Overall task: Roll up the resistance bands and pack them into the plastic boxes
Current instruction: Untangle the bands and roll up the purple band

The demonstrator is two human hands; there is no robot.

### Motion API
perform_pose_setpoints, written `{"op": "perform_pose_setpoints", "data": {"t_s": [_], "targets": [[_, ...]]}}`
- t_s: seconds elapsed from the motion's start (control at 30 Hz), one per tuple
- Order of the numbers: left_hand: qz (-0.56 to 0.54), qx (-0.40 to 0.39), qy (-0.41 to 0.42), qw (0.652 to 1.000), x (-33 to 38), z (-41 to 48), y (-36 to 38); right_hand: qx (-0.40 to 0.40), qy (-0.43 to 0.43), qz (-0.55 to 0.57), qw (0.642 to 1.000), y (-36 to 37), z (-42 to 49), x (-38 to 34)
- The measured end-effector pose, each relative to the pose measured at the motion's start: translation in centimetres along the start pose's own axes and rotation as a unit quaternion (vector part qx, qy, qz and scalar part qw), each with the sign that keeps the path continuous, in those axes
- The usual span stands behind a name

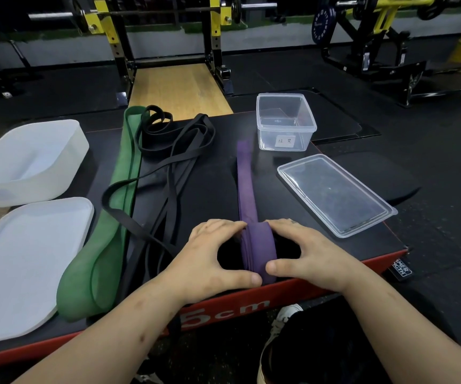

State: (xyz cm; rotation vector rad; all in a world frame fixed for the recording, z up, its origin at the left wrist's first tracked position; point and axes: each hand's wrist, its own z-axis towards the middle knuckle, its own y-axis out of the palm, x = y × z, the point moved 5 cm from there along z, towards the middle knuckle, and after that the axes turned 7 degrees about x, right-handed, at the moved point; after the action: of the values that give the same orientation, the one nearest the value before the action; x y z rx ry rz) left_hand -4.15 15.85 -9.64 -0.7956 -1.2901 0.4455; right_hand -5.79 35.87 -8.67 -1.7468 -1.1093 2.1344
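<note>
At the near edge of the black platform (210, 189), the left hand (212, 256) and right hand (307, 256) clasp the rolled end of the purple band (257, 250) from either side, its loose tail stretching toward the clear box (286, 121).

There is a purple band (247, 189), a green band (104, 239) and black bands (124, 220). The table (212, 184) is black on top, red-sided with white lettering. One clear box (286, 134), one milky white box (30, 162).

Squat rack (117, 51) behind black platform (210, 187)
</note>
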Motion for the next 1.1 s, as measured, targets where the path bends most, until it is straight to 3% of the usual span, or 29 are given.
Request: {"op": "perform_pose_setpoints", "data": {"t_s": [0.37, 1.1], "targets": [[-0.008, 0.009, -0.01, 1.0, -0.1, 0.3, 0.1, -0.05, 0.018, -0.007, 0.999, 0.0, -0.6, 0.6], [-0.008, 0.006, -0.003, 1.0, 0.3, 0.3, -0.3, -0.026, -0.002, 0.001, 1.0, -0.1, 1.9, 0.8]]}}
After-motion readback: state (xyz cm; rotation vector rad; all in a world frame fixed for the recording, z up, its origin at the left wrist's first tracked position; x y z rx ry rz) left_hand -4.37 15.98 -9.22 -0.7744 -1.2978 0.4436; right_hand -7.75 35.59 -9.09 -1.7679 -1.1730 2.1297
